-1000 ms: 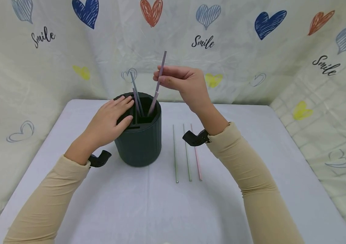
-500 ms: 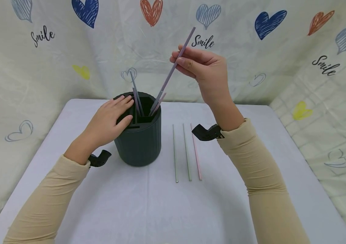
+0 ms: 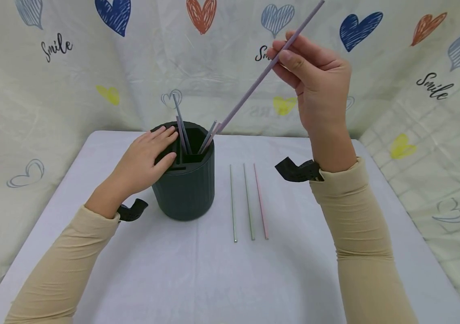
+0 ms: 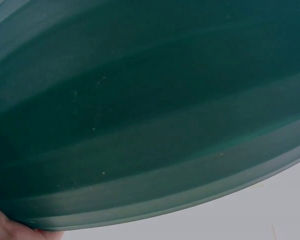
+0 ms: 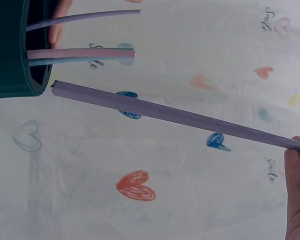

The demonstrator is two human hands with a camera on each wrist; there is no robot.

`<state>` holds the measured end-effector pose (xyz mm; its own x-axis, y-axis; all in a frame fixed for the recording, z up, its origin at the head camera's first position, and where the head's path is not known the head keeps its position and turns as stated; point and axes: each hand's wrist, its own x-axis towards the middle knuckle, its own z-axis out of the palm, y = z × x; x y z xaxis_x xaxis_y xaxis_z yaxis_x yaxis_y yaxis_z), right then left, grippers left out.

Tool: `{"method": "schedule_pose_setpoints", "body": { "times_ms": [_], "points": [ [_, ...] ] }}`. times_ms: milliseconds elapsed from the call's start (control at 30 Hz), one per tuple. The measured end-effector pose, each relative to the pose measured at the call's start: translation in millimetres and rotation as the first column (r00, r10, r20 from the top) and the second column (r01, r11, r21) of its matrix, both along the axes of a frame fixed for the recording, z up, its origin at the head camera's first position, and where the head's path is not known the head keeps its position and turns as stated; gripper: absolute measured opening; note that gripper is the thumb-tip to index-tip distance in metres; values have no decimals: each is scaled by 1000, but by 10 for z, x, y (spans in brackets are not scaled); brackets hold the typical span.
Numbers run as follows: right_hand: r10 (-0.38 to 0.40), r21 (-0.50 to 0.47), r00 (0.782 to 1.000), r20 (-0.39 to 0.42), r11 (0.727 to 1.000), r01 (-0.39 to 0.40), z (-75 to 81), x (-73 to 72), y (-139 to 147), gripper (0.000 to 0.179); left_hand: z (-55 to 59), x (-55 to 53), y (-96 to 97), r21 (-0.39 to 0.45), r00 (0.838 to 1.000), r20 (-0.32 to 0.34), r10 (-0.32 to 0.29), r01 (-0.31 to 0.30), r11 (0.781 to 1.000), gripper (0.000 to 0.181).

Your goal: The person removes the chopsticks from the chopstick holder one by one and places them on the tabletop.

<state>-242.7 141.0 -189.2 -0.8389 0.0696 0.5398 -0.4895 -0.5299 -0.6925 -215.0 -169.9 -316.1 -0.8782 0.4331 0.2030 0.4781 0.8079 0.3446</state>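
Observation:
My right hand (image 3: 323,85) pinches a long purple straw (image 3: 250,90) between thumb and fingers, high on the right. The straw slants down-left; in the right wrist view its lower end lies just outside the mouth of a dark green container (image 5: 7,50). Over the top of that ribbed container (image 3: 185,193) rests my left hand (image 3: 142,157), fingers stretched across the rim. Several straws lean inside: a bluish straw (image 3: 181,119) among those by the fingers, and a pink straw (image 5: 85,53) at the right side. In the left wrist view the container's wall (image 4: 150,110) covers most of the picture.
On the white-covered table (image 3: 214,279), right of the container, lie two green straws (image 3: 232,202) and a pink straw (image 3: 260,202), roughly side by side. A patterned cloth backdrop (image 3: 222,58) stands behind the table.
My right hand has risen and moved right, drawing the purple straw up out of the container and tilting it further. The left hand keeps its place on the container.

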Motion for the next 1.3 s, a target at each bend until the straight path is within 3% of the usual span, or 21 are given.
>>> {"method": "schedule_pose_setpoints", "body": {
  "times_ms": [233, 433, 500, 600, 833, 1000, 1300],
  "points": [
    [-6, -33, 996, 92, 999, 10, -57, -37, 223, 24, -7, -3, 4, -1, 1000, -2, -1, 1, 1000, 55],
    [-1, 22, 975, 223, 1000, -4, -181, -98, 385, 23, -22, -10, 7, 7, 1000, -11, 4, -4, 1000, 55],
    [9, 80, 963, 268, 996, -31, -235, -120, 453, 21, -23, -11, 4, 7, 1000, -12, 4, -4, 1000, 55],
    [19, 189, 937, 348, 978, -90, -350, -166, 559, 18, -14, -5, 1, 3, 1000, -10, 1, -1, 1000, 55],
    [-21, 393, 869, 494, 897, -202, -757, -322, 767, 14, -1, 0, 4, -2, 1000, 2, -1, 1, 1000, 55],
    [-42, 443, 820, 571, 857, -264, -1034, -426, 851, 20, 6, 2, 11, -3, 1000, 6, 1, -1, 1000, 55],
    [-49, 446, 685, 726, 793, -416, -1444, -533, 1002, 20, 40, 20, 17, -8, 1000, 27, -6, 7, 1000, 56]
  ]
}}
